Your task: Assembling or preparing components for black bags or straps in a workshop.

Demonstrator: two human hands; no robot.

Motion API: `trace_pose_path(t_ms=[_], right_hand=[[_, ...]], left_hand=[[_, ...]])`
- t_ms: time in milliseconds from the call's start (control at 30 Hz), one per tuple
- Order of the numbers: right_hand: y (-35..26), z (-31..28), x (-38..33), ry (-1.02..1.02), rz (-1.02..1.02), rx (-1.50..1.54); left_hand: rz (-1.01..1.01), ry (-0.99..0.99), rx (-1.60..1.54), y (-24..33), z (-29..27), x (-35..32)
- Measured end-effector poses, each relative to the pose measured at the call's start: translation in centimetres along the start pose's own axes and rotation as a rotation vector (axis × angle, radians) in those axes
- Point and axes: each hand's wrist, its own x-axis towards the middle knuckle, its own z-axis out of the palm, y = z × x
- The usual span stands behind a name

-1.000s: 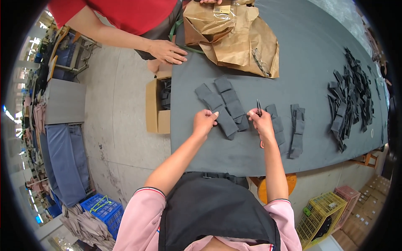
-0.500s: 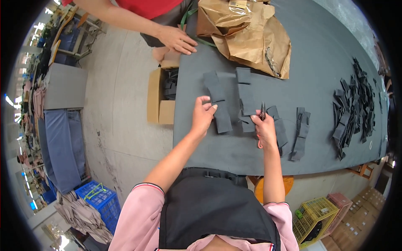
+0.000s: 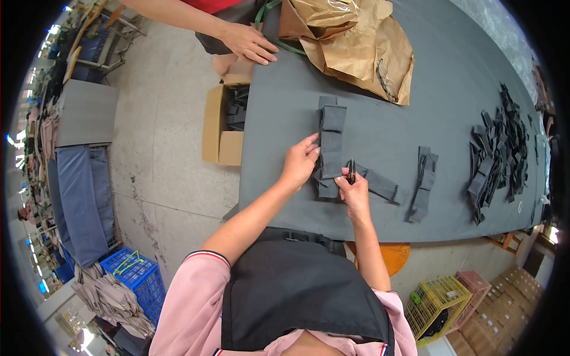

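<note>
Dark grey fabric strips (image 3: 332,139) with folded sections lie stacked lengthwise in front of me on the table. My left hand (image 3: 301,161) pinches their left edge between thumb and fingers. At their lower right corner is my right hand (image 3: 355,194), closed around small dark thread snips (image 3: 352,172) whose points face away from me. Its thumb and fingertip also touch the strip's corner. Another grey strip (image 3: 380,185) lies slanted just right of that hand, partly hidden by it. Farther right, a short pile of similar strips (image 3: 423,185) rests apart.
The table (image 3: 285,113) is covered in dark grey. A large heap of strips (image 3: 502,151) lies at its right, and a crumpled brown paper bag (image 3: 356,53) at the back. A co-worker's hand (image 3: 249,44) rests on the far left corner, above an open carton (image 3: 222,130).
My left hand has brought its strip right onto the other strips, now lined up together. My right hand has moved left with the snips. The strip beside it now lies more slanted.
</note>
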Motion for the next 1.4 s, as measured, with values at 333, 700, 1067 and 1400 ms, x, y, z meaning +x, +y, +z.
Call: trace_pose_path(t_ms=[333, 700, 1067, 1400], right_hand=[[0.4, 0.6, -0.6, 0.139, -0.238, -0.361], [-0.5, 1.0, -1.6, 0.161, -0.408, -0.416], [-1.4, -1.7, -1.1, -0.202, 0.209, 0.362], [-1.1, -4.4, -2.7, 0.022, 0.177, 0.364]], left_hand=[[-0.091, -0.041, -0.298, 0.7, -0.1, -1.6], [-0.094, -0.166, -0.389, 0.1, -0.9, -1.1], [-0.184, -0.324, -0.606, 1.4, -0.4, -1.6], [0.035, -0.102, -0.593, 5.2, -7.2, -4.6]])
